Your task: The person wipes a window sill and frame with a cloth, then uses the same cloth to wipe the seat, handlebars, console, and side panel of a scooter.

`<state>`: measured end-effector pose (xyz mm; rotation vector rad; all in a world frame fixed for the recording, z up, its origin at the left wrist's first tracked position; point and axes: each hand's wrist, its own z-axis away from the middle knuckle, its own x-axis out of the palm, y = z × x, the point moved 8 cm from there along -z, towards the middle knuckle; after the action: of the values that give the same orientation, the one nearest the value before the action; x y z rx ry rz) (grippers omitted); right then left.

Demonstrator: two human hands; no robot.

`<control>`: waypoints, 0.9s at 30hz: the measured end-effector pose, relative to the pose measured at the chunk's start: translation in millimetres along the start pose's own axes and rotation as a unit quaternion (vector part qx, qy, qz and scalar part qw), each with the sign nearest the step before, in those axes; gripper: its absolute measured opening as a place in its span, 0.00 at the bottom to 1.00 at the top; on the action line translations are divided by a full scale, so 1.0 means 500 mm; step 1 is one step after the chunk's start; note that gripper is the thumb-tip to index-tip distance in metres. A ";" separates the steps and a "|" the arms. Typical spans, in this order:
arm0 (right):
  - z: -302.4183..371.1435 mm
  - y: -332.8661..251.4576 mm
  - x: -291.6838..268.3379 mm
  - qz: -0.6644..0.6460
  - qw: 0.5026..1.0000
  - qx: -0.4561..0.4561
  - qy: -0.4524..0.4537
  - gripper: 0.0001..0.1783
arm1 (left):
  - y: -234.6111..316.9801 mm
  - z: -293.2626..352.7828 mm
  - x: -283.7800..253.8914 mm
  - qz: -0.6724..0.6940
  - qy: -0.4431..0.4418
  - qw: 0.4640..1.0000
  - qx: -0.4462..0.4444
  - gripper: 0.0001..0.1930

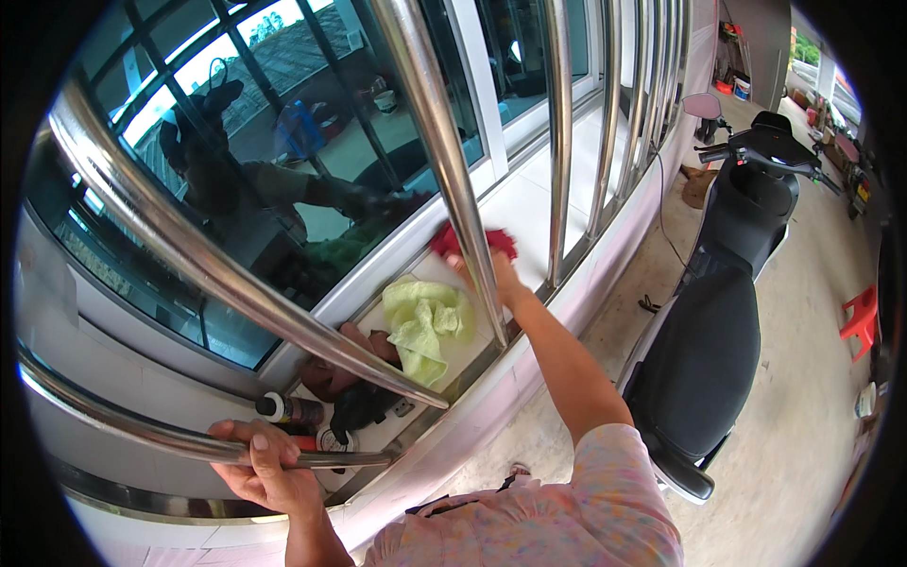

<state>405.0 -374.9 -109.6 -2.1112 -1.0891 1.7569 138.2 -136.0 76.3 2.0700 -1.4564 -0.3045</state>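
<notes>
My left hand is wrapped around a shiny metal bar of the window grille at the lower left. Reaching between the upright bars, my right hand holds a dark red cloth against the white tiled sill, close to the window frame. One bar partly hides this hand and the cloth. A crumpled light green cloth lies on the sill, left of my right hand. Beside it are brown cloth and a black item whose kind I cannot make out.
Several thick metal bars stand in front of the sliding glass window. A dark bottle with a white cap lies near my left hand. To the right are a parked black scooter and a red plastic stool.
</notes>
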 end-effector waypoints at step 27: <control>0.286 -0.028 -0.048 -0.023 0.937 0.025 0.347 0.08 | 0.008 -0.006 0.001 0.027 -0.013 0.999 0.017 0.13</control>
<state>268.3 -423.3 -123.3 -2.3509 -0.8542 0.8606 136.8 -136.2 81.0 2.0561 -1.5405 -0.2893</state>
